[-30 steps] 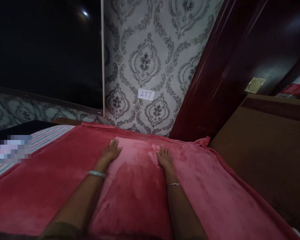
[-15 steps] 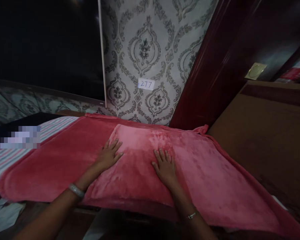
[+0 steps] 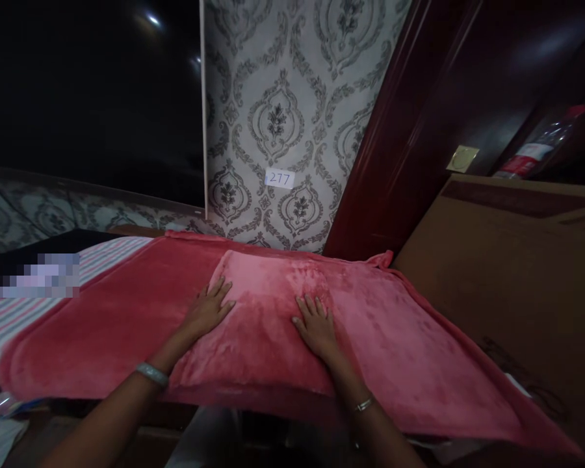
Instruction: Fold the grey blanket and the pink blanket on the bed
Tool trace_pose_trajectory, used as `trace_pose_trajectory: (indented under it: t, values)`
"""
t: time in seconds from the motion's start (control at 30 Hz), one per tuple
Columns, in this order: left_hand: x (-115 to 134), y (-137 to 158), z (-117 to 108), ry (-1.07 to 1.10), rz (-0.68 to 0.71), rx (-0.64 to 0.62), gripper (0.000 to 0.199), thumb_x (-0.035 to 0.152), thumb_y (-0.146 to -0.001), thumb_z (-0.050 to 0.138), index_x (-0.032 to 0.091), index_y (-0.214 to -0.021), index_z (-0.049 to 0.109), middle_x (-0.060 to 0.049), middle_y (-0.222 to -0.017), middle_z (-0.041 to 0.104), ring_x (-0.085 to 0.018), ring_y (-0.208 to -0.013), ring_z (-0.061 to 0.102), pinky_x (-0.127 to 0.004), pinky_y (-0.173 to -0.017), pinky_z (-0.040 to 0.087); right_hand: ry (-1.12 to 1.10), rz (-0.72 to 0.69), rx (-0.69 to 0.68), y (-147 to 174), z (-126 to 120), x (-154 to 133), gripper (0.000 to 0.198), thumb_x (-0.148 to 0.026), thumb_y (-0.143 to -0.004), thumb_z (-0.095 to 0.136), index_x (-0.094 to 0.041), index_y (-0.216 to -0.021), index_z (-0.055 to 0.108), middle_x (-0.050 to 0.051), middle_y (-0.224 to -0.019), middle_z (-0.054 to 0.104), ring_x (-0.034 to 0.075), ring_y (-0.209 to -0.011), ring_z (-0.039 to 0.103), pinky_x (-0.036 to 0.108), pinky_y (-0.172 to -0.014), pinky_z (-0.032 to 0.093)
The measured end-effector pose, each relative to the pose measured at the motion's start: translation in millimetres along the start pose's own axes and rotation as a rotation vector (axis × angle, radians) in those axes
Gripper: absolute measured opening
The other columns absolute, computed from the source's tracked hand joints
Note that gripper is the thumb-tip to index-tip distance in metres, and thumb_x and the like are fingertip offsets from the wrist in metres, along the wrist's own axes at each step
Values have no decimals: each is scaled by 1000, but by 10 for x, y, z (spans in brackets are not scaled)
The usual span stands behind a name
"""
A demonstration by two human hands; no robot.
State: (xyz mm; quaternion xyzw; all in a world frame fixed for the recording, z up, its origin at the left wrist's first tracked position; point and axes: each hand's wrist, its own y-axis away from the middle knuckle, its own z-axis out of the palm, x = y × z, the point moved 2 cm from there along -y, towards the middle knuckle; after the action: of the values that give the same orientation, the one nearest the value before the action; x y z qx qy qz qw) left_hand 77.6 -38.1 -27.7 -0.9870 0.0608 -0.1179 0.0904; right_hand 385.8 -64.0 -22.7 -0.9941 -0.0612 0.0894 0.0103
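A folded plush pink-red cloth (image 3: 263, 338) lies on top of a larger red fleece blanket (image 3: 112, 318) spread over the surface. My left hand (image 3: 208, 311) rests flat along the left edge of the folded cloth, fingers spread. Palm down near its right edge lies my right hand (image 3: 316, 326), also with the fingers apart. Neither hand grips the fabric. To the right, the blanket shows a lighter pink, mottled stretch.
A striped cloth (image 3: 121, 250) lies under the blanket's left side. Behind are a dark screen (image 3: 88, 97) and a label marked 277 (image 3: 279, 178) on patterned wallpaper. On the right stands a large cardboard box (image 3: 517, 273), with a plastic bottle (image 3: 531, 153) behind its top edge.
The view has tilted up slightly, so more of the bottle shows. Both hands stay flat on the folded cloth, in nearly the same spots.
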Motion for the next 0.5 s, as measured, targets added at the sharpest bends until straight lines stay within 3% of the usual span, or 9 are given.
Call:
trace_pose_trajectory:
  t: [0.13, 0.3, 0.37, 0.5]
  values:
    - [-6, 2, -30, -1, -8, -5, 67, 54, -94, 34, 23, -153, 35, -9, -164, 21, -39, -143, 35, -56, -114, 31, -89, -4, 12, -276, -312, -83, 64, -45, -99, 34, -18, -157, 27, 9, -162, 27, 26, -150, 20, 46, -120, 16]
    - [1, -21, -30, 5, -7, 12, 66, 52, -93, 36, 23, -152, 38, -9, -163, 23, -37, -142, 37, -53, -113, 33, -136, 2, 164, -897, -681, -295, 77, -51, -96, 40, -12, -159, 17, 10, -165, 16, 24, -152, 8, 40, -121, 13]
    - [0, -14, -13, -2, 1, 13, 66, 52, -93, 36, 21, -151, 39, -10, -163, 23, -36, -141, 38, -51, -114, 32, -157, 29, 137, -1082, -619, -345, 79, -54, -96, 41, -16, -159, 12, 9, -165, 12, 25, -152, 7, 44, -121, 12]
    - [-62, 17, -38, 11, -12, -28, 67, 53, -93, 32, 24, -153, 35, -8, -165, 18, -36, -142, 37, -54, -113, 33, -158, 29, 44, -1231, -228, -362, 81, -62, -94, 41, -18, -159, 18, 12, -165, 13, 28, -152, 6, 48, -121, 5]
